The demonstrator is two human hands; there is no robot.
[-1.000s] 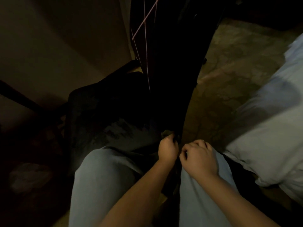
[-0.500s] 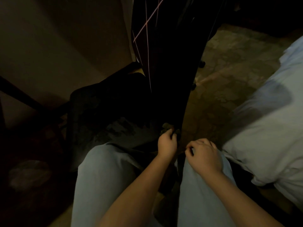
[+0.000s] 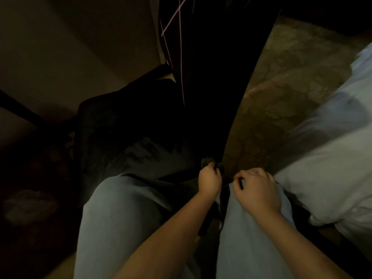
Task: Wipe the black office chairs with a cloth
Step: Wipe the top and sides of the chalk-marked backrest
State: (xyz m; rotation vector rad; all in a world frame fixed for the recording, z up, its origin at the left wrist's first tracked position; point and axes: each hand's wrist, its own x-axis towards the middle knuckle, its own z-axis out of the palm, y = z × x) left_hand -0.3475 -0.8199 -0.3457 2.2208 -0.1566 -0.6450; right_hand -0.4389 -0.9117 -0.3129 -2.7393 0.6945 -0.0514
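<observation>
Very dim in here, so only what's plain. 1 black chair [image 3: 124, 141] in view: its seat is low on the left w/ scuffed grey patches, and its tall back [image 3: 217, 77] runs up the middle, nearly pure shadow. A few thin pink lines [image 3: 181, 57] cross the upper part of the back; can't tell what they are.

1 cloth [image 3: 209, 162], dark and bunched small, sits at the bottom right edge of the back, just above the seat. The left hand [image 3: 210, 182] has its fingers curled tight round it, a tuft poking out above the knuckles, and holds it against the chair.

The right hand [image 3: 258, 192] is just beside the left, not touching it, resting on the right knee [image 3: 247, 238]. Fingers are curled under, thumb & forefinger close together; whether they pinch anything I can't tell, too dark.

2 hands, 2 bare forearms, 2 knees in pale jeans. The left knee [image 3: 124, 208] overlaps the near edge of the seat.

Right of the chair back is a mottled brown floor [image 3: 281, 97]. Further right is 1 heap of white bedding [image 3: 332, 168], blurred, near the right hand. Behind the seat on the left is a plain tan wall [image 3: 80, 47].
</observation>
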